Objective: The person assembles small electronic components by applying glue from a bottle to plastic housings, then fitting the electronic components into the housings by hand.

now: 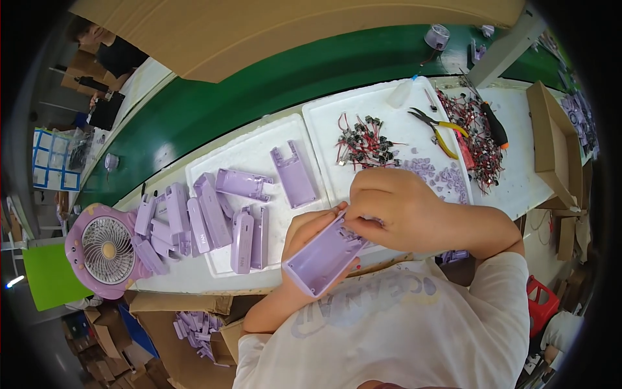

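Note:
My left hand point(303, 232) is wrapped round a light purple plastic housing point(319, 260), an open shallow box tilted with its hollow side up. Over the far end of that housing, my right hand point(391, 200) is closed in a pinch, its fingertips down inside among the small moulded parts. Whatever the fingertips hold is hidden behind the fingers. Just past my right hand lie a pile of small circuit boards with red and black wires point(366, 141) and a scatter of little purple plastic pieces point(447, 178).
Two white foam trays point(311, 107) stand side by side. Loose purple housings point(295, 175) lie on the left one, with closed purple cases point(175, 211) and a purple fan point(107, 249) further left. Yellow-handled pliers point(440, 136) and a screwdriver point(494, 125) lie right. Beyond runs a green conveyor belt point(259, 84).

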`<state>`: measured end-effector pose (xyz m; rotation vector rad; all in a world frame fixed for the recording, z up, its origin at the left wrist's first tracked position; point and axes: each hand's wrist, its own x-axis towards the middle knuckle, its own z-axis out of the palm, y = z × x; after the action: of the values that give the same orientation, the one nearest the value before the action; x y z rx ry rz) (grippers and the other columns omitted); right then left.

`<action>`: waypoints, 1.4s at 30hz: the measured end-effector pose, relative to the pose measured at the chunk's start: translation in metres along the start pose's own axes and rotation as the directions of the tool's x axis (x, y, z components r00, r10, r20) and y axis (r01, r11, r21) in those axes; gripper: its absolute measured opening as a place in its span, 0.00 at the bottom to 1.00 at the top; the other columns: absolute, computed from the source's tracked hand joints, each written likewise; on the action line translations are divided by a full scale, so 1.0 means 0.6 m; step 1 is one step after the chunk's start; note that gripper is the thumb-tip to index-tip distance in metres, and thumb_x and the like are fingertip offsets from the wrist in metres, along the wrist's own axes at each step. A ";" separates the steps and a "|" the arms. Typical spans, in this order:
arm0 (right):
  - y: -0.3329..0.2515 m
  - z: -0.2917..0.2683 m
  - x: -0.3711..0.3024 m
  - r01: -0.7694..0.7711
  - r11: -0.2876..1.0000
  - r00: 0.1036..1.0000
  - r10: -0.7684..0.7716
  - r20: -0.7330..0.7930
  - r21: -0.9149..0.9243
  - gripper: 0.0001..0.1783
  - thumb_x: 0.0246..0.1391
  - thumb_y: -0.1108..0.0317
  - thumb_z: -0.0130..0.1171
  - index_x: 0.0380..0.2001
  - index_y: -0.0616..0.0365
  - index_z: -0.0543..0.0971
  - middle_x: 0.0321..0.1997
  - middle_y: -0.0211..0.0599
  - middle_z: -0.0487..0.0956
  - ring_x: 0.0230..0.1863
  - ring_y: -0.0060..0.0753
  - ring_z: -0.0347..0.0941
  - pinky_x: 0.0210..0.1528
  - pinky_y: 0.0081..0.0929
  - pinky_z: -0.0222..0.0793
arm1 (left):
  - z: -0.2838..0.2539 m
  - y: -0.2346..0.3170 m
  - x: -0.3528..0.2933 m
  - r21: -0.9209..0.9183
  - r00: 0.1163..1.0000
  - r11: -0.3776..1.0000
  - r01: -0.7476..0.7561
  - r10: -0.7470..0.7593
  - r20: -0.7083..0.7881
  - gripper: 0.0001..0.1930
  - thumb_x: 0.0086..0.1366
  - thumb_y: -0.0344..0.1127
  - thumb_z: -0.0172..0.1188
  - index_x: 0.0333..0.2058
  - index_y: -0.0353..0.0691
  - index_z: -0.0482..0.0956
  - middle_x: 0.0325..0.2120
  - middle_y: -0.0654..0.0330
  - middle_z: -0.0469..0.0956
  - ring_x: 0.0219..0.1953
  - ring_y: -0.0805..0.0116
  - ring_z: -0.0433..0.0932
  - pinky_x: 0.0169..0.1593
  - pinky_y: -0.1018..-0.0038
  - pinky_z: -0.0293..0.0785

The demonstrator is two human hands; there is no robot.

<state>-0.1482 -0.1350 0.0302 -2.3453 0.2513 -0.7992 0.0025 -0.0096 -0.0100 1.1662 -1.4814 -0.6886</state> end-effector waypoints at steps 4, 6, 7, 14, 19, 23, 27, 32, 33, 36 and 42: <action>-0.004 0.008 0.002 -0.195 0.963 0.973 0.214 -0.091 0.186 0.09 0.35 0.78 0.63 0.19 0.58 0.72 0.25 0.33 0.69 0.24 0.31 0.68 0.23 0.25 0.65 | 0.000 -0.005 -0.003 0.111 0.999 0.993 -0.050 0.048 0.015 0.34 0.46 0.27 0.68 0.52 0.33 0.62 0.44 0.53 0.65 0.49 0.59 0.70 0.50 0.72 0.68; -0.001 0.003 -0.002 -0.274 0.936 0.960 0.281 0.001 0.219 0.08 0.36 0.77 0.63 0.19 0.59 0.72 0.23 0.32 0.69 0.23 0.27 0.68 0.23 0.24 0.64 | -0.006 -0.001 -0.001 0.138 0.998 0.990 -0.022 0.014 0.061 0.34 0.47 0.27 0.67 0.53 0.32 0.61 0.44 0.53 0.66 0.49 0.60 0.70 0.50 0.72 0.68; 0.001 -0.001 -0.005 -0.352 0.903 0.936 0.338 0.097 0.245 0.08 0.37 0.77 0.63 0.19 0.59 0.72 0.22 0.31 0.70 0.21 0.24 0.67 0.22 0.22 0.63 | -0.007 0.000 -0.001 0.168 0.994 0.986 0.003 -0.021 0.103 0.34 0.49 0.26 0.66 0.54 0.31 0.60 0.45 0.53 0.66 0.49 0.61 0.71 0.50 0.72 0.69; 0.037 -0.028 -0.012 -0.632 0.719 0.767 0.528 0.365 0.288 0.06 0.42 0.73 0.62 0.21 0.61 0.75 0.16 0.29 0.72 0.20 0.15 0.66 0.22 0.17 0.61 | 0.003 0.009 0.002 -0.587 0.829 0.671 0.453 -0.559 0.000 0.30 0.55 0.23 0.57 0.56 0.30 0.57 0.47 0.54 0.70 0.42 0.70 0.73 0.42 0.75 0.72; 0.154 -0.079 -0.006 -0.412 0.668 0.909 0.349 -0.228 -0.620 0.11 0.43 0.73 0.55 0.35 0.54 0.75 0.28 0.39 0.75 0.27 0.42 0.73 0.29 0.34 0.68 | -0.019 -0.002 0.005 -0.677 0.829 0.577 0.457 -0.553 0.088 0.25 0.59 0.33 0.54 0.54 0.30 0.61 0.40 0.56 0.74 0.33 0.74 0.74 0.27 0.81 0.67; 0.231 -0.111 -0.011 -0.395 0.450 0.843 0.524 -0.122 -0.801 0.17 0.41 0.73 0.54 0.40 0.53 0.72 0.30 0.42 0.73 0.35 0.46 0.73 0.35 0.38 0.69 | -0.019 0.000 0.010 -0.652 0.805 0.566 0.505 -0.581 0.119 0.31 0.59 0.47 0.55 0.53 0.28 0.62 0.53 0.51 0.65 0.28 0.71 0.75 0.24 0.80 0.68; 0.220 -0.110 0.006 -0.446 0.460 0.828 0.537 -0.159 -0.768 0.14 0.41 0.72 0.55 0.35 0.53 0.71 0.30 0.43 0.73 0.36 0.47 0.72 0.36 0.41 0.67 | -0.019 0.005 0.007 -0.676 0.800 0.546 0.496 -0.589 0.112 0.31 0.59 0.47 0.54 0.53 0.28 0.62 0.55 0.49 0.62 0.30 0.70 0.74 0.26 0.78 0.69; 0.102 -0.085 0.028 -0.534 0.844 0.808 0.528 -0.261 0.053 0.10 0.41 0.71 0.58 0.30 0.55 0.70 0.25 0.32 0.71 0.29 0.26 0.69 0.31 0.27 0.64 | -0.027 0.008 0.001 -0.715 0.806 0.521 0.466 -0.584 0.100 0.31 0.59 0.47 0.55 0.54 0.28 0.61 0.55 0.49 0.61 0.34 0.69 0.73 0.28 0.76 0.69; 0.087 -0.076 0.023 -0.359 0.912 0.884 0.401 -0.240 0.201 0.09 0.42 0.71 0.58 0.29 0.56 0.71 0.25 0.30 0.71 0.28 0.23 0.67 0.31 0.24 0.62 | -0.027 0.008 0.001 -0.714 0.806 0.520 0.469 -0.583 0.105 0.31 0.59 0.47 0.55 0.54 0.28 0.61 0.55 0.49 0.61 0.34 0.69 0.73 0.28 0.76 0.69; 0.024 -0.062 0.023 -0.203 0.886 0.962 0.260 -0.086 0.417 0.06 0.41 0.71 0.60 0.24 0.60 0.75 0.27 0.30 0.75 0.26 0.18 0.68 0.24 0.17 0.56 | -0.029 0.009 -0.003 -0.706 0.830 0.553 0.443 -0.551 0.089 0.32 0.59 0.47 0.55 0.54 0.28 0.60 0.55 0.48 0.61 0.33 0.69 0.73 0.28 0.76 0.69; -0.029 -0.043 0.007 -0.236 0.831 0.971 0.227 0.080 0.504 0.07 0.39 0.73 0.65 0.24 0.61 0.78 0.22 0.34 0.77 0.21 0.25 0.73 0.23 0.18 0.65 | -0.026 0.021 -0.002 -0.645 0.816 0.598 0.476 -0.574 0.069 0.35 0.56 0.49 0.58 0.54 0.28 0.60 0.55 0.49 0.61 0.36 0.69 0.74 0.31 0.77 0.70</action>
<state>-0.1605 -0.1363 0.0588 -1.7771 0.2716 -0.6316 0.0135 -0.0011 0.0048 1.0632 -0.6319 -1.3669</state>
